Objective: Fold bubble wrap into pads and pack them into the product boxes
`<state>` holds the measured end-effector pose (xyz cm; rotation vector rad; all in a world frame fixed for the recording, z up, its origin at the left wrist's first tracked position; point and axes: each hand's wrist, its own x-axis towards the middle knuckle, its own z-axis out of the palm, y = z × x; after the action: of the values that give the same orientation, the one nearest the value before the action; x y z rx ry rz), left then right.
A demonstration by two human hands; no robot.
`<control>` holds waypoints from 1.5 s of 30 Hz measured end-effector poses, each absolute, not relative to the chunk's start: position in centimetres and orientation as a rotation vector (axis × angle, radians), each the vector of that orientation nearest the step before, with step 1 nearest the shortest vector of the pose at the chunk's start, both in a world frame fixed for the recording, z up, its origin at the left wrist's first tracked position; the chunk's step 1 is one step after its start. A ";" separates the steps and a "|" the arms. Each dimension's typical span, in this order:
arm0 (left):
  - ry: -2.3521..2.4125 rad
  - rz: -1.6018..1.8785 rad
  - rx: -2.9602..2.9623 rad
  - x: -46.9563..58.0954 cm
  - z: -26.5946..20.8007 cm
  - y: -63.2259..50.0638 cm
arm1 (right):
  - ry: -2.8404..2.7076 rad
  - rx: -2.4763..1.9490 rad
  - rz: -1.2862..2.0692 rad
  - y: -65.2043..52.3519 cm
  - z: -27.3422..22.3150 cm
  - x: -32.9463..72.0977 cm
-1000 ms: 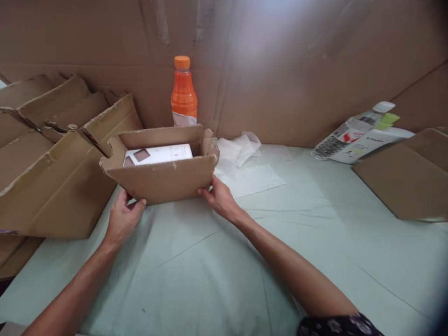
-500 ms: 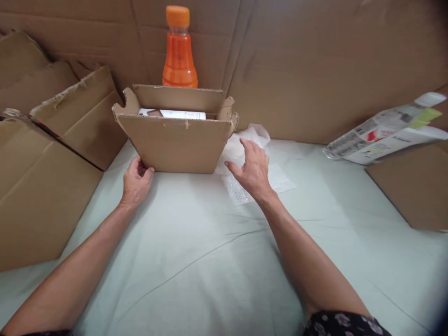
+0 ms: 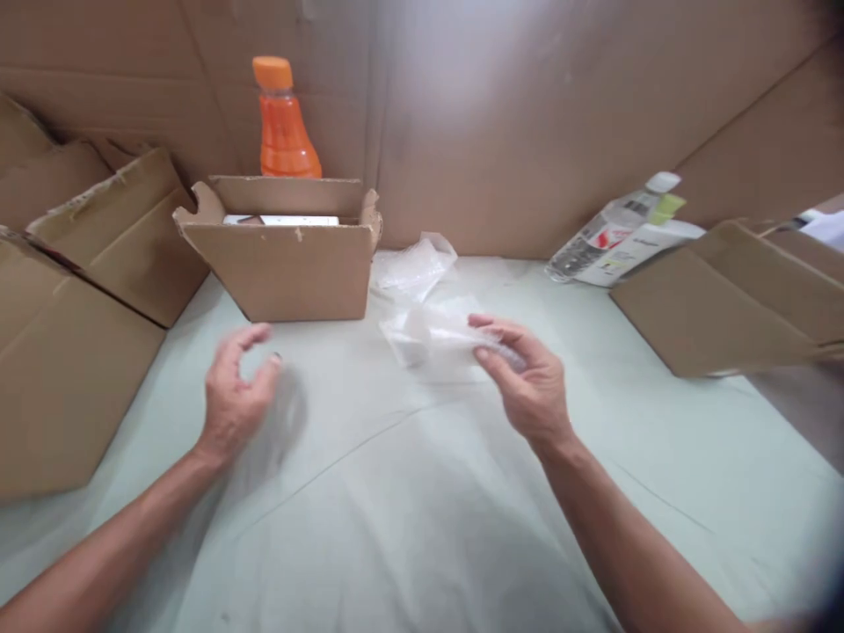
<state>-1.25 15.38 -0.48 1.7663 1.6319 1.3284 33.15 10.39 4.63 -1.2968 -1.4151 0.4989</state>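
Observation:
Between the thumb and fingers of my right hand (image 3: 534, 382) is a sheet of bubble wrap (image 3: 441, 338), its far end spreading left over the pale green cloth. Behind it lies another crumpled piece of bubble wrap (image 3: 418, 268). My left hand (image 3: 238, 387) hovers with nothing in it, thumb and fingers apart, just in front of an open cardboard box (image 3: 283, 274). Inside that box, the top of a white printed item (image 3: 290, 221) shows; its lower part is hidden.
An orange bottle (image 3: 287, 132) stands behind the box. At left are several large cardboard boxes (image 3: 72, 378). A clear bottle (image 3: 607, 229) and a white tube (image 3: 650, 251) lean at right beside another cardboard box (image 3: 699, 299). Cardboard panels (image 3: 527, 114) rise at the back.
My right hand has taken hold of the bubble wrap and drawn it toward me. The left hand has let go of the box's lower corner. The view has turned right.

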 end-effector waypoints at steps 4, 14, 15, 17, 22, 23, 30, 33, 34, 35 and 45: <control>1.151 0.805 1.454 3.9 0.1 7.8 | -1.553 -1.198 0.704 5.7 1.9 28.7; 1.218 0.675 1.087 4.8 2.5 2.2 | -1.131 -1.188 0.938 3.9 0.9 29.3; 1.244 0.652 1.121 4.1 2.6 1.8 | -1.057 -1.156 0.911 4.9 1.0 30.0; 1.266 0.604 1.167 3.0 2.4 1.2 | -0.998 -1.082 0.865 7.5 1.3 31.5; 1.273 0.569 1.165 2.0 1.4 0.4 | -1.211 -1.209 0.640 15.5 1.1 35.2; 1.272 0.568 1.156 1.9 1.3 0.3 | -1.255 -1.282 0.557 16.7 1.0 35.9; 1.263 0.527 0.986 0.9 1.2 0.3 | -1.612 -1.477 0.238 14.1 0.4 35.6; 1.260 0.476 0.962 0.7 1.4 0.5 | -1.886 -1.416 0.383 10.2 -0.5 32.7; 1.257 0.461 0.954 0.7 1.4 0.5 | -1.947 -1.396 0.426 9.1 -0.9 31.8; 1.255 0.454 0.947 0.7 1.5 0.6 | -1.989 -1.379 0.457 8.2 -1.2 31.1; 1.337 0.421 0.878 -0.8 1.4 -0.6 | -2.243 -1.305 0.383 7.2 -0.1 27.6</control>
<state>-0.84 -0.56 1.39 0.8778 1.3372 0.4213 27.62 7.22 -0.06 -1.3053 -2.2433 0.3827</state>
